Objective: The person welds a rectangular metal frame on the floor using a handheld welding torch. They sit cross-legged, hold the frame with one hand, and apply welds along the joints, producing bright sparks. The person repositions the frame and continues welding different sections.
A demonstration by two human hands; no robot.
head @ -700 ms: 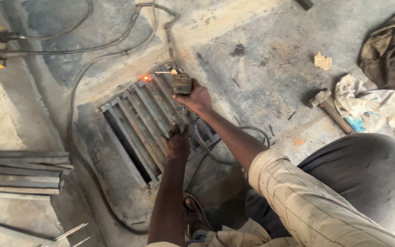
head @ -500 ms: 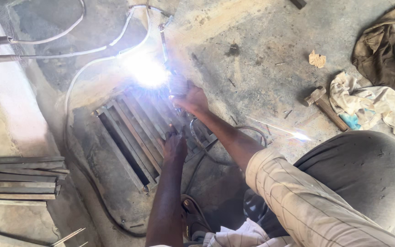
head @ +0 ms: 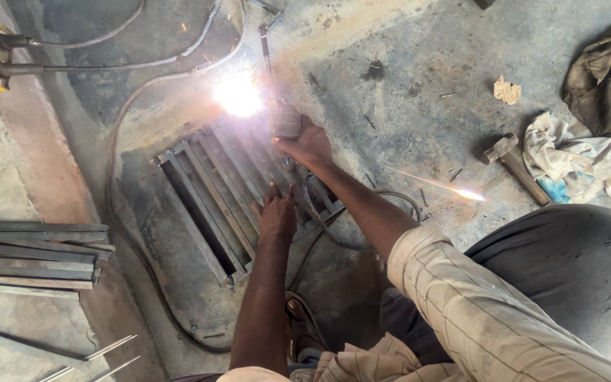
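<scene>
Over on the left, a stack of long grey steel bars lies on the concrete. Right of that sits the rectangular grille of parallel metal bars, flat on the floor. The left hand rests on its near edge, fingers spread flat, gripping nothing. A bright white welding arc burns at the far corner, and the right hand is closed around the dark electrode holder. Farther right, a rusty hammer lies beside crumpled rags.
</scene>
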